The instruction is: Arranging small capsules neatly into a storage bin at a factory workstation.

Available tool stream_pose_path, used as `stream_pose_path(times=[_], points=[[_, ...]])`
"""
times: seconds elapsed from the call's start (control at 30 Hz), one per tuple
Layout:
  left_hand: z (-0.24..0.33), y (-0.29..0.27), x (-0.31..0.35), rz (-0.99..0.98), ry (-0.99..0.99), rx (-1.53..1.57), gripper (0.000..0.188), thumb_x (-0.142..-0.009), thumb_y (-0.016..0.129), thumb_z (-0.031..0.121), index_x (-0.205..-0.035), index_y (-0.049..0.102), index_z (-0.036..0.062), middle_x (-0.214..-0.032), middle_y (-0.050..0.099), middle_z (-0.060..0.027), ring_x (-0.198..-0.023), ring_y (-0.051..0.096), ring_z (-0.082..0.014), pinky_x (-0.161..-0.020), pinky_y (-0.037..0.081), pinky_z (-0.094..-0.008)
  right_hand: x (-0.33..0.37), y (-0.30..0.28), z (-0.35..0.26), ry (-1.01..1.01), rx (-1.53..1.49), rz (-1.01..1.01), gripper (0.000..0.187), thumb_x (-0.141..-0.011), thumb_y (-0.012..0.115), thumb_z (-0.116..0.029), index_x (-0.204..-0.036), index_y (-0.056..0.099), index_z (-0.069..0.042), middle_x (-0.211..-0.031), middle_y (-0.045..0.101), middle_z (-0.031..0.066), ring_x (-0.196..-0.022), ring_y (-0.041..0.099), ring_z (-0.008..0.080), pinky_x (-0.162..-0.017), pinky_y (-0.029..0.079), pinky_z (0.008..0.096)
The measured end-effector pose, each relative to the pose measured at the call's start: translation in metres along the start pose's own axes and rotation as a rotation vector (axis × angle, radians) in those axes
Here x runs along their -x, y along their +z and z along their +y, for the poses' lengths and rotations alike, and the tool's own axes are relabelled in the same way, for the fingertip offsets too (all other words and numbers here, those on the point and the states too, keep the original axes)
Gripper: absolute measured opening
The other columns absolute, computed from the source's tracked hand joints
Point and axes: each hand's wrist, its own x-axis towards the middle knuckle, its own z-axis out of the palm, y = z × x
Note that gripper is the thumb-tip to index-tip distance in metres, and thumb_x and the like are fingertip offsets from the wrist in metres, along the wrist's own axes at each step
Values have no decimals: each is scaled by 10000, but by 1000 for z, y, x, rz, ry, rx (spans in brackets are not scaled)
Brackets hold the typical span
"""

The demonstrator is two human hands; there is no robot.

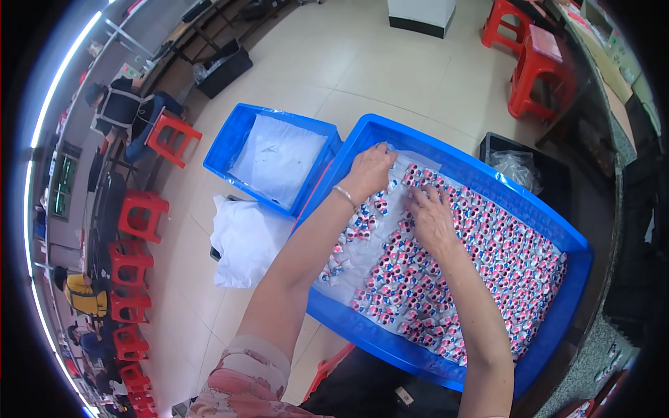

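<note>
A large blue plastic bin holds many small pink, white and blue skull-like figures, laid in close rows on white paper. Over the bin's far left part, my left hand has its fingers bent and drawn together. What they grip, if anything, is hidden. My right hand reaches over the left edge of the packed rows, its fingers apart and touching the figures. Between the two hands runs a strip of bare paper. A looser group of figures lies beside my left forearm, partly covered by it.
A smaller blue bin lined with white sheets adjoins on the left, with a white cloth-like pile below it. Red stools line the left side. A black crate stands behind the large bin. Other people sit at the left benches.
</note>
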Motion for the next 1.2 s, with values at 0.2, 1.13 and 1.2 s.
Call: stream_pose_path(times=[0.2,1.13,1.2], points=[[24,4,19,-104,164,263,265,-723,615,-25,-972,633,63,-1056,585,-139,-993,604,-344,-798,514,-441,15,-1,2,30,-29,59,377,-745,569,-7,-1106,659,-65,-1267,558,84,-1259,435,304,-1077,326,484],[0,-7,35,-232,-49,883,270,-758,684,126,-1020,671,59,-945,594,-116,-803,591,-176,-713,495,-315,65,-37,-22,136,-203,87,410,-726,628,46,-1127,637,-39,-1273,505,148,-1220,439,344,-1022,406,441],[1,-5,35,-246,-19,857,286,-760,700,144,-1032,673,61,-917,616,-104,-796,601,-160,-703,498,-310,66,-36,-23,130,-223,89,398,-734,628,48,-1121,641,-43,-1272,505,151,-1216,442,347,-1019,410,442]])
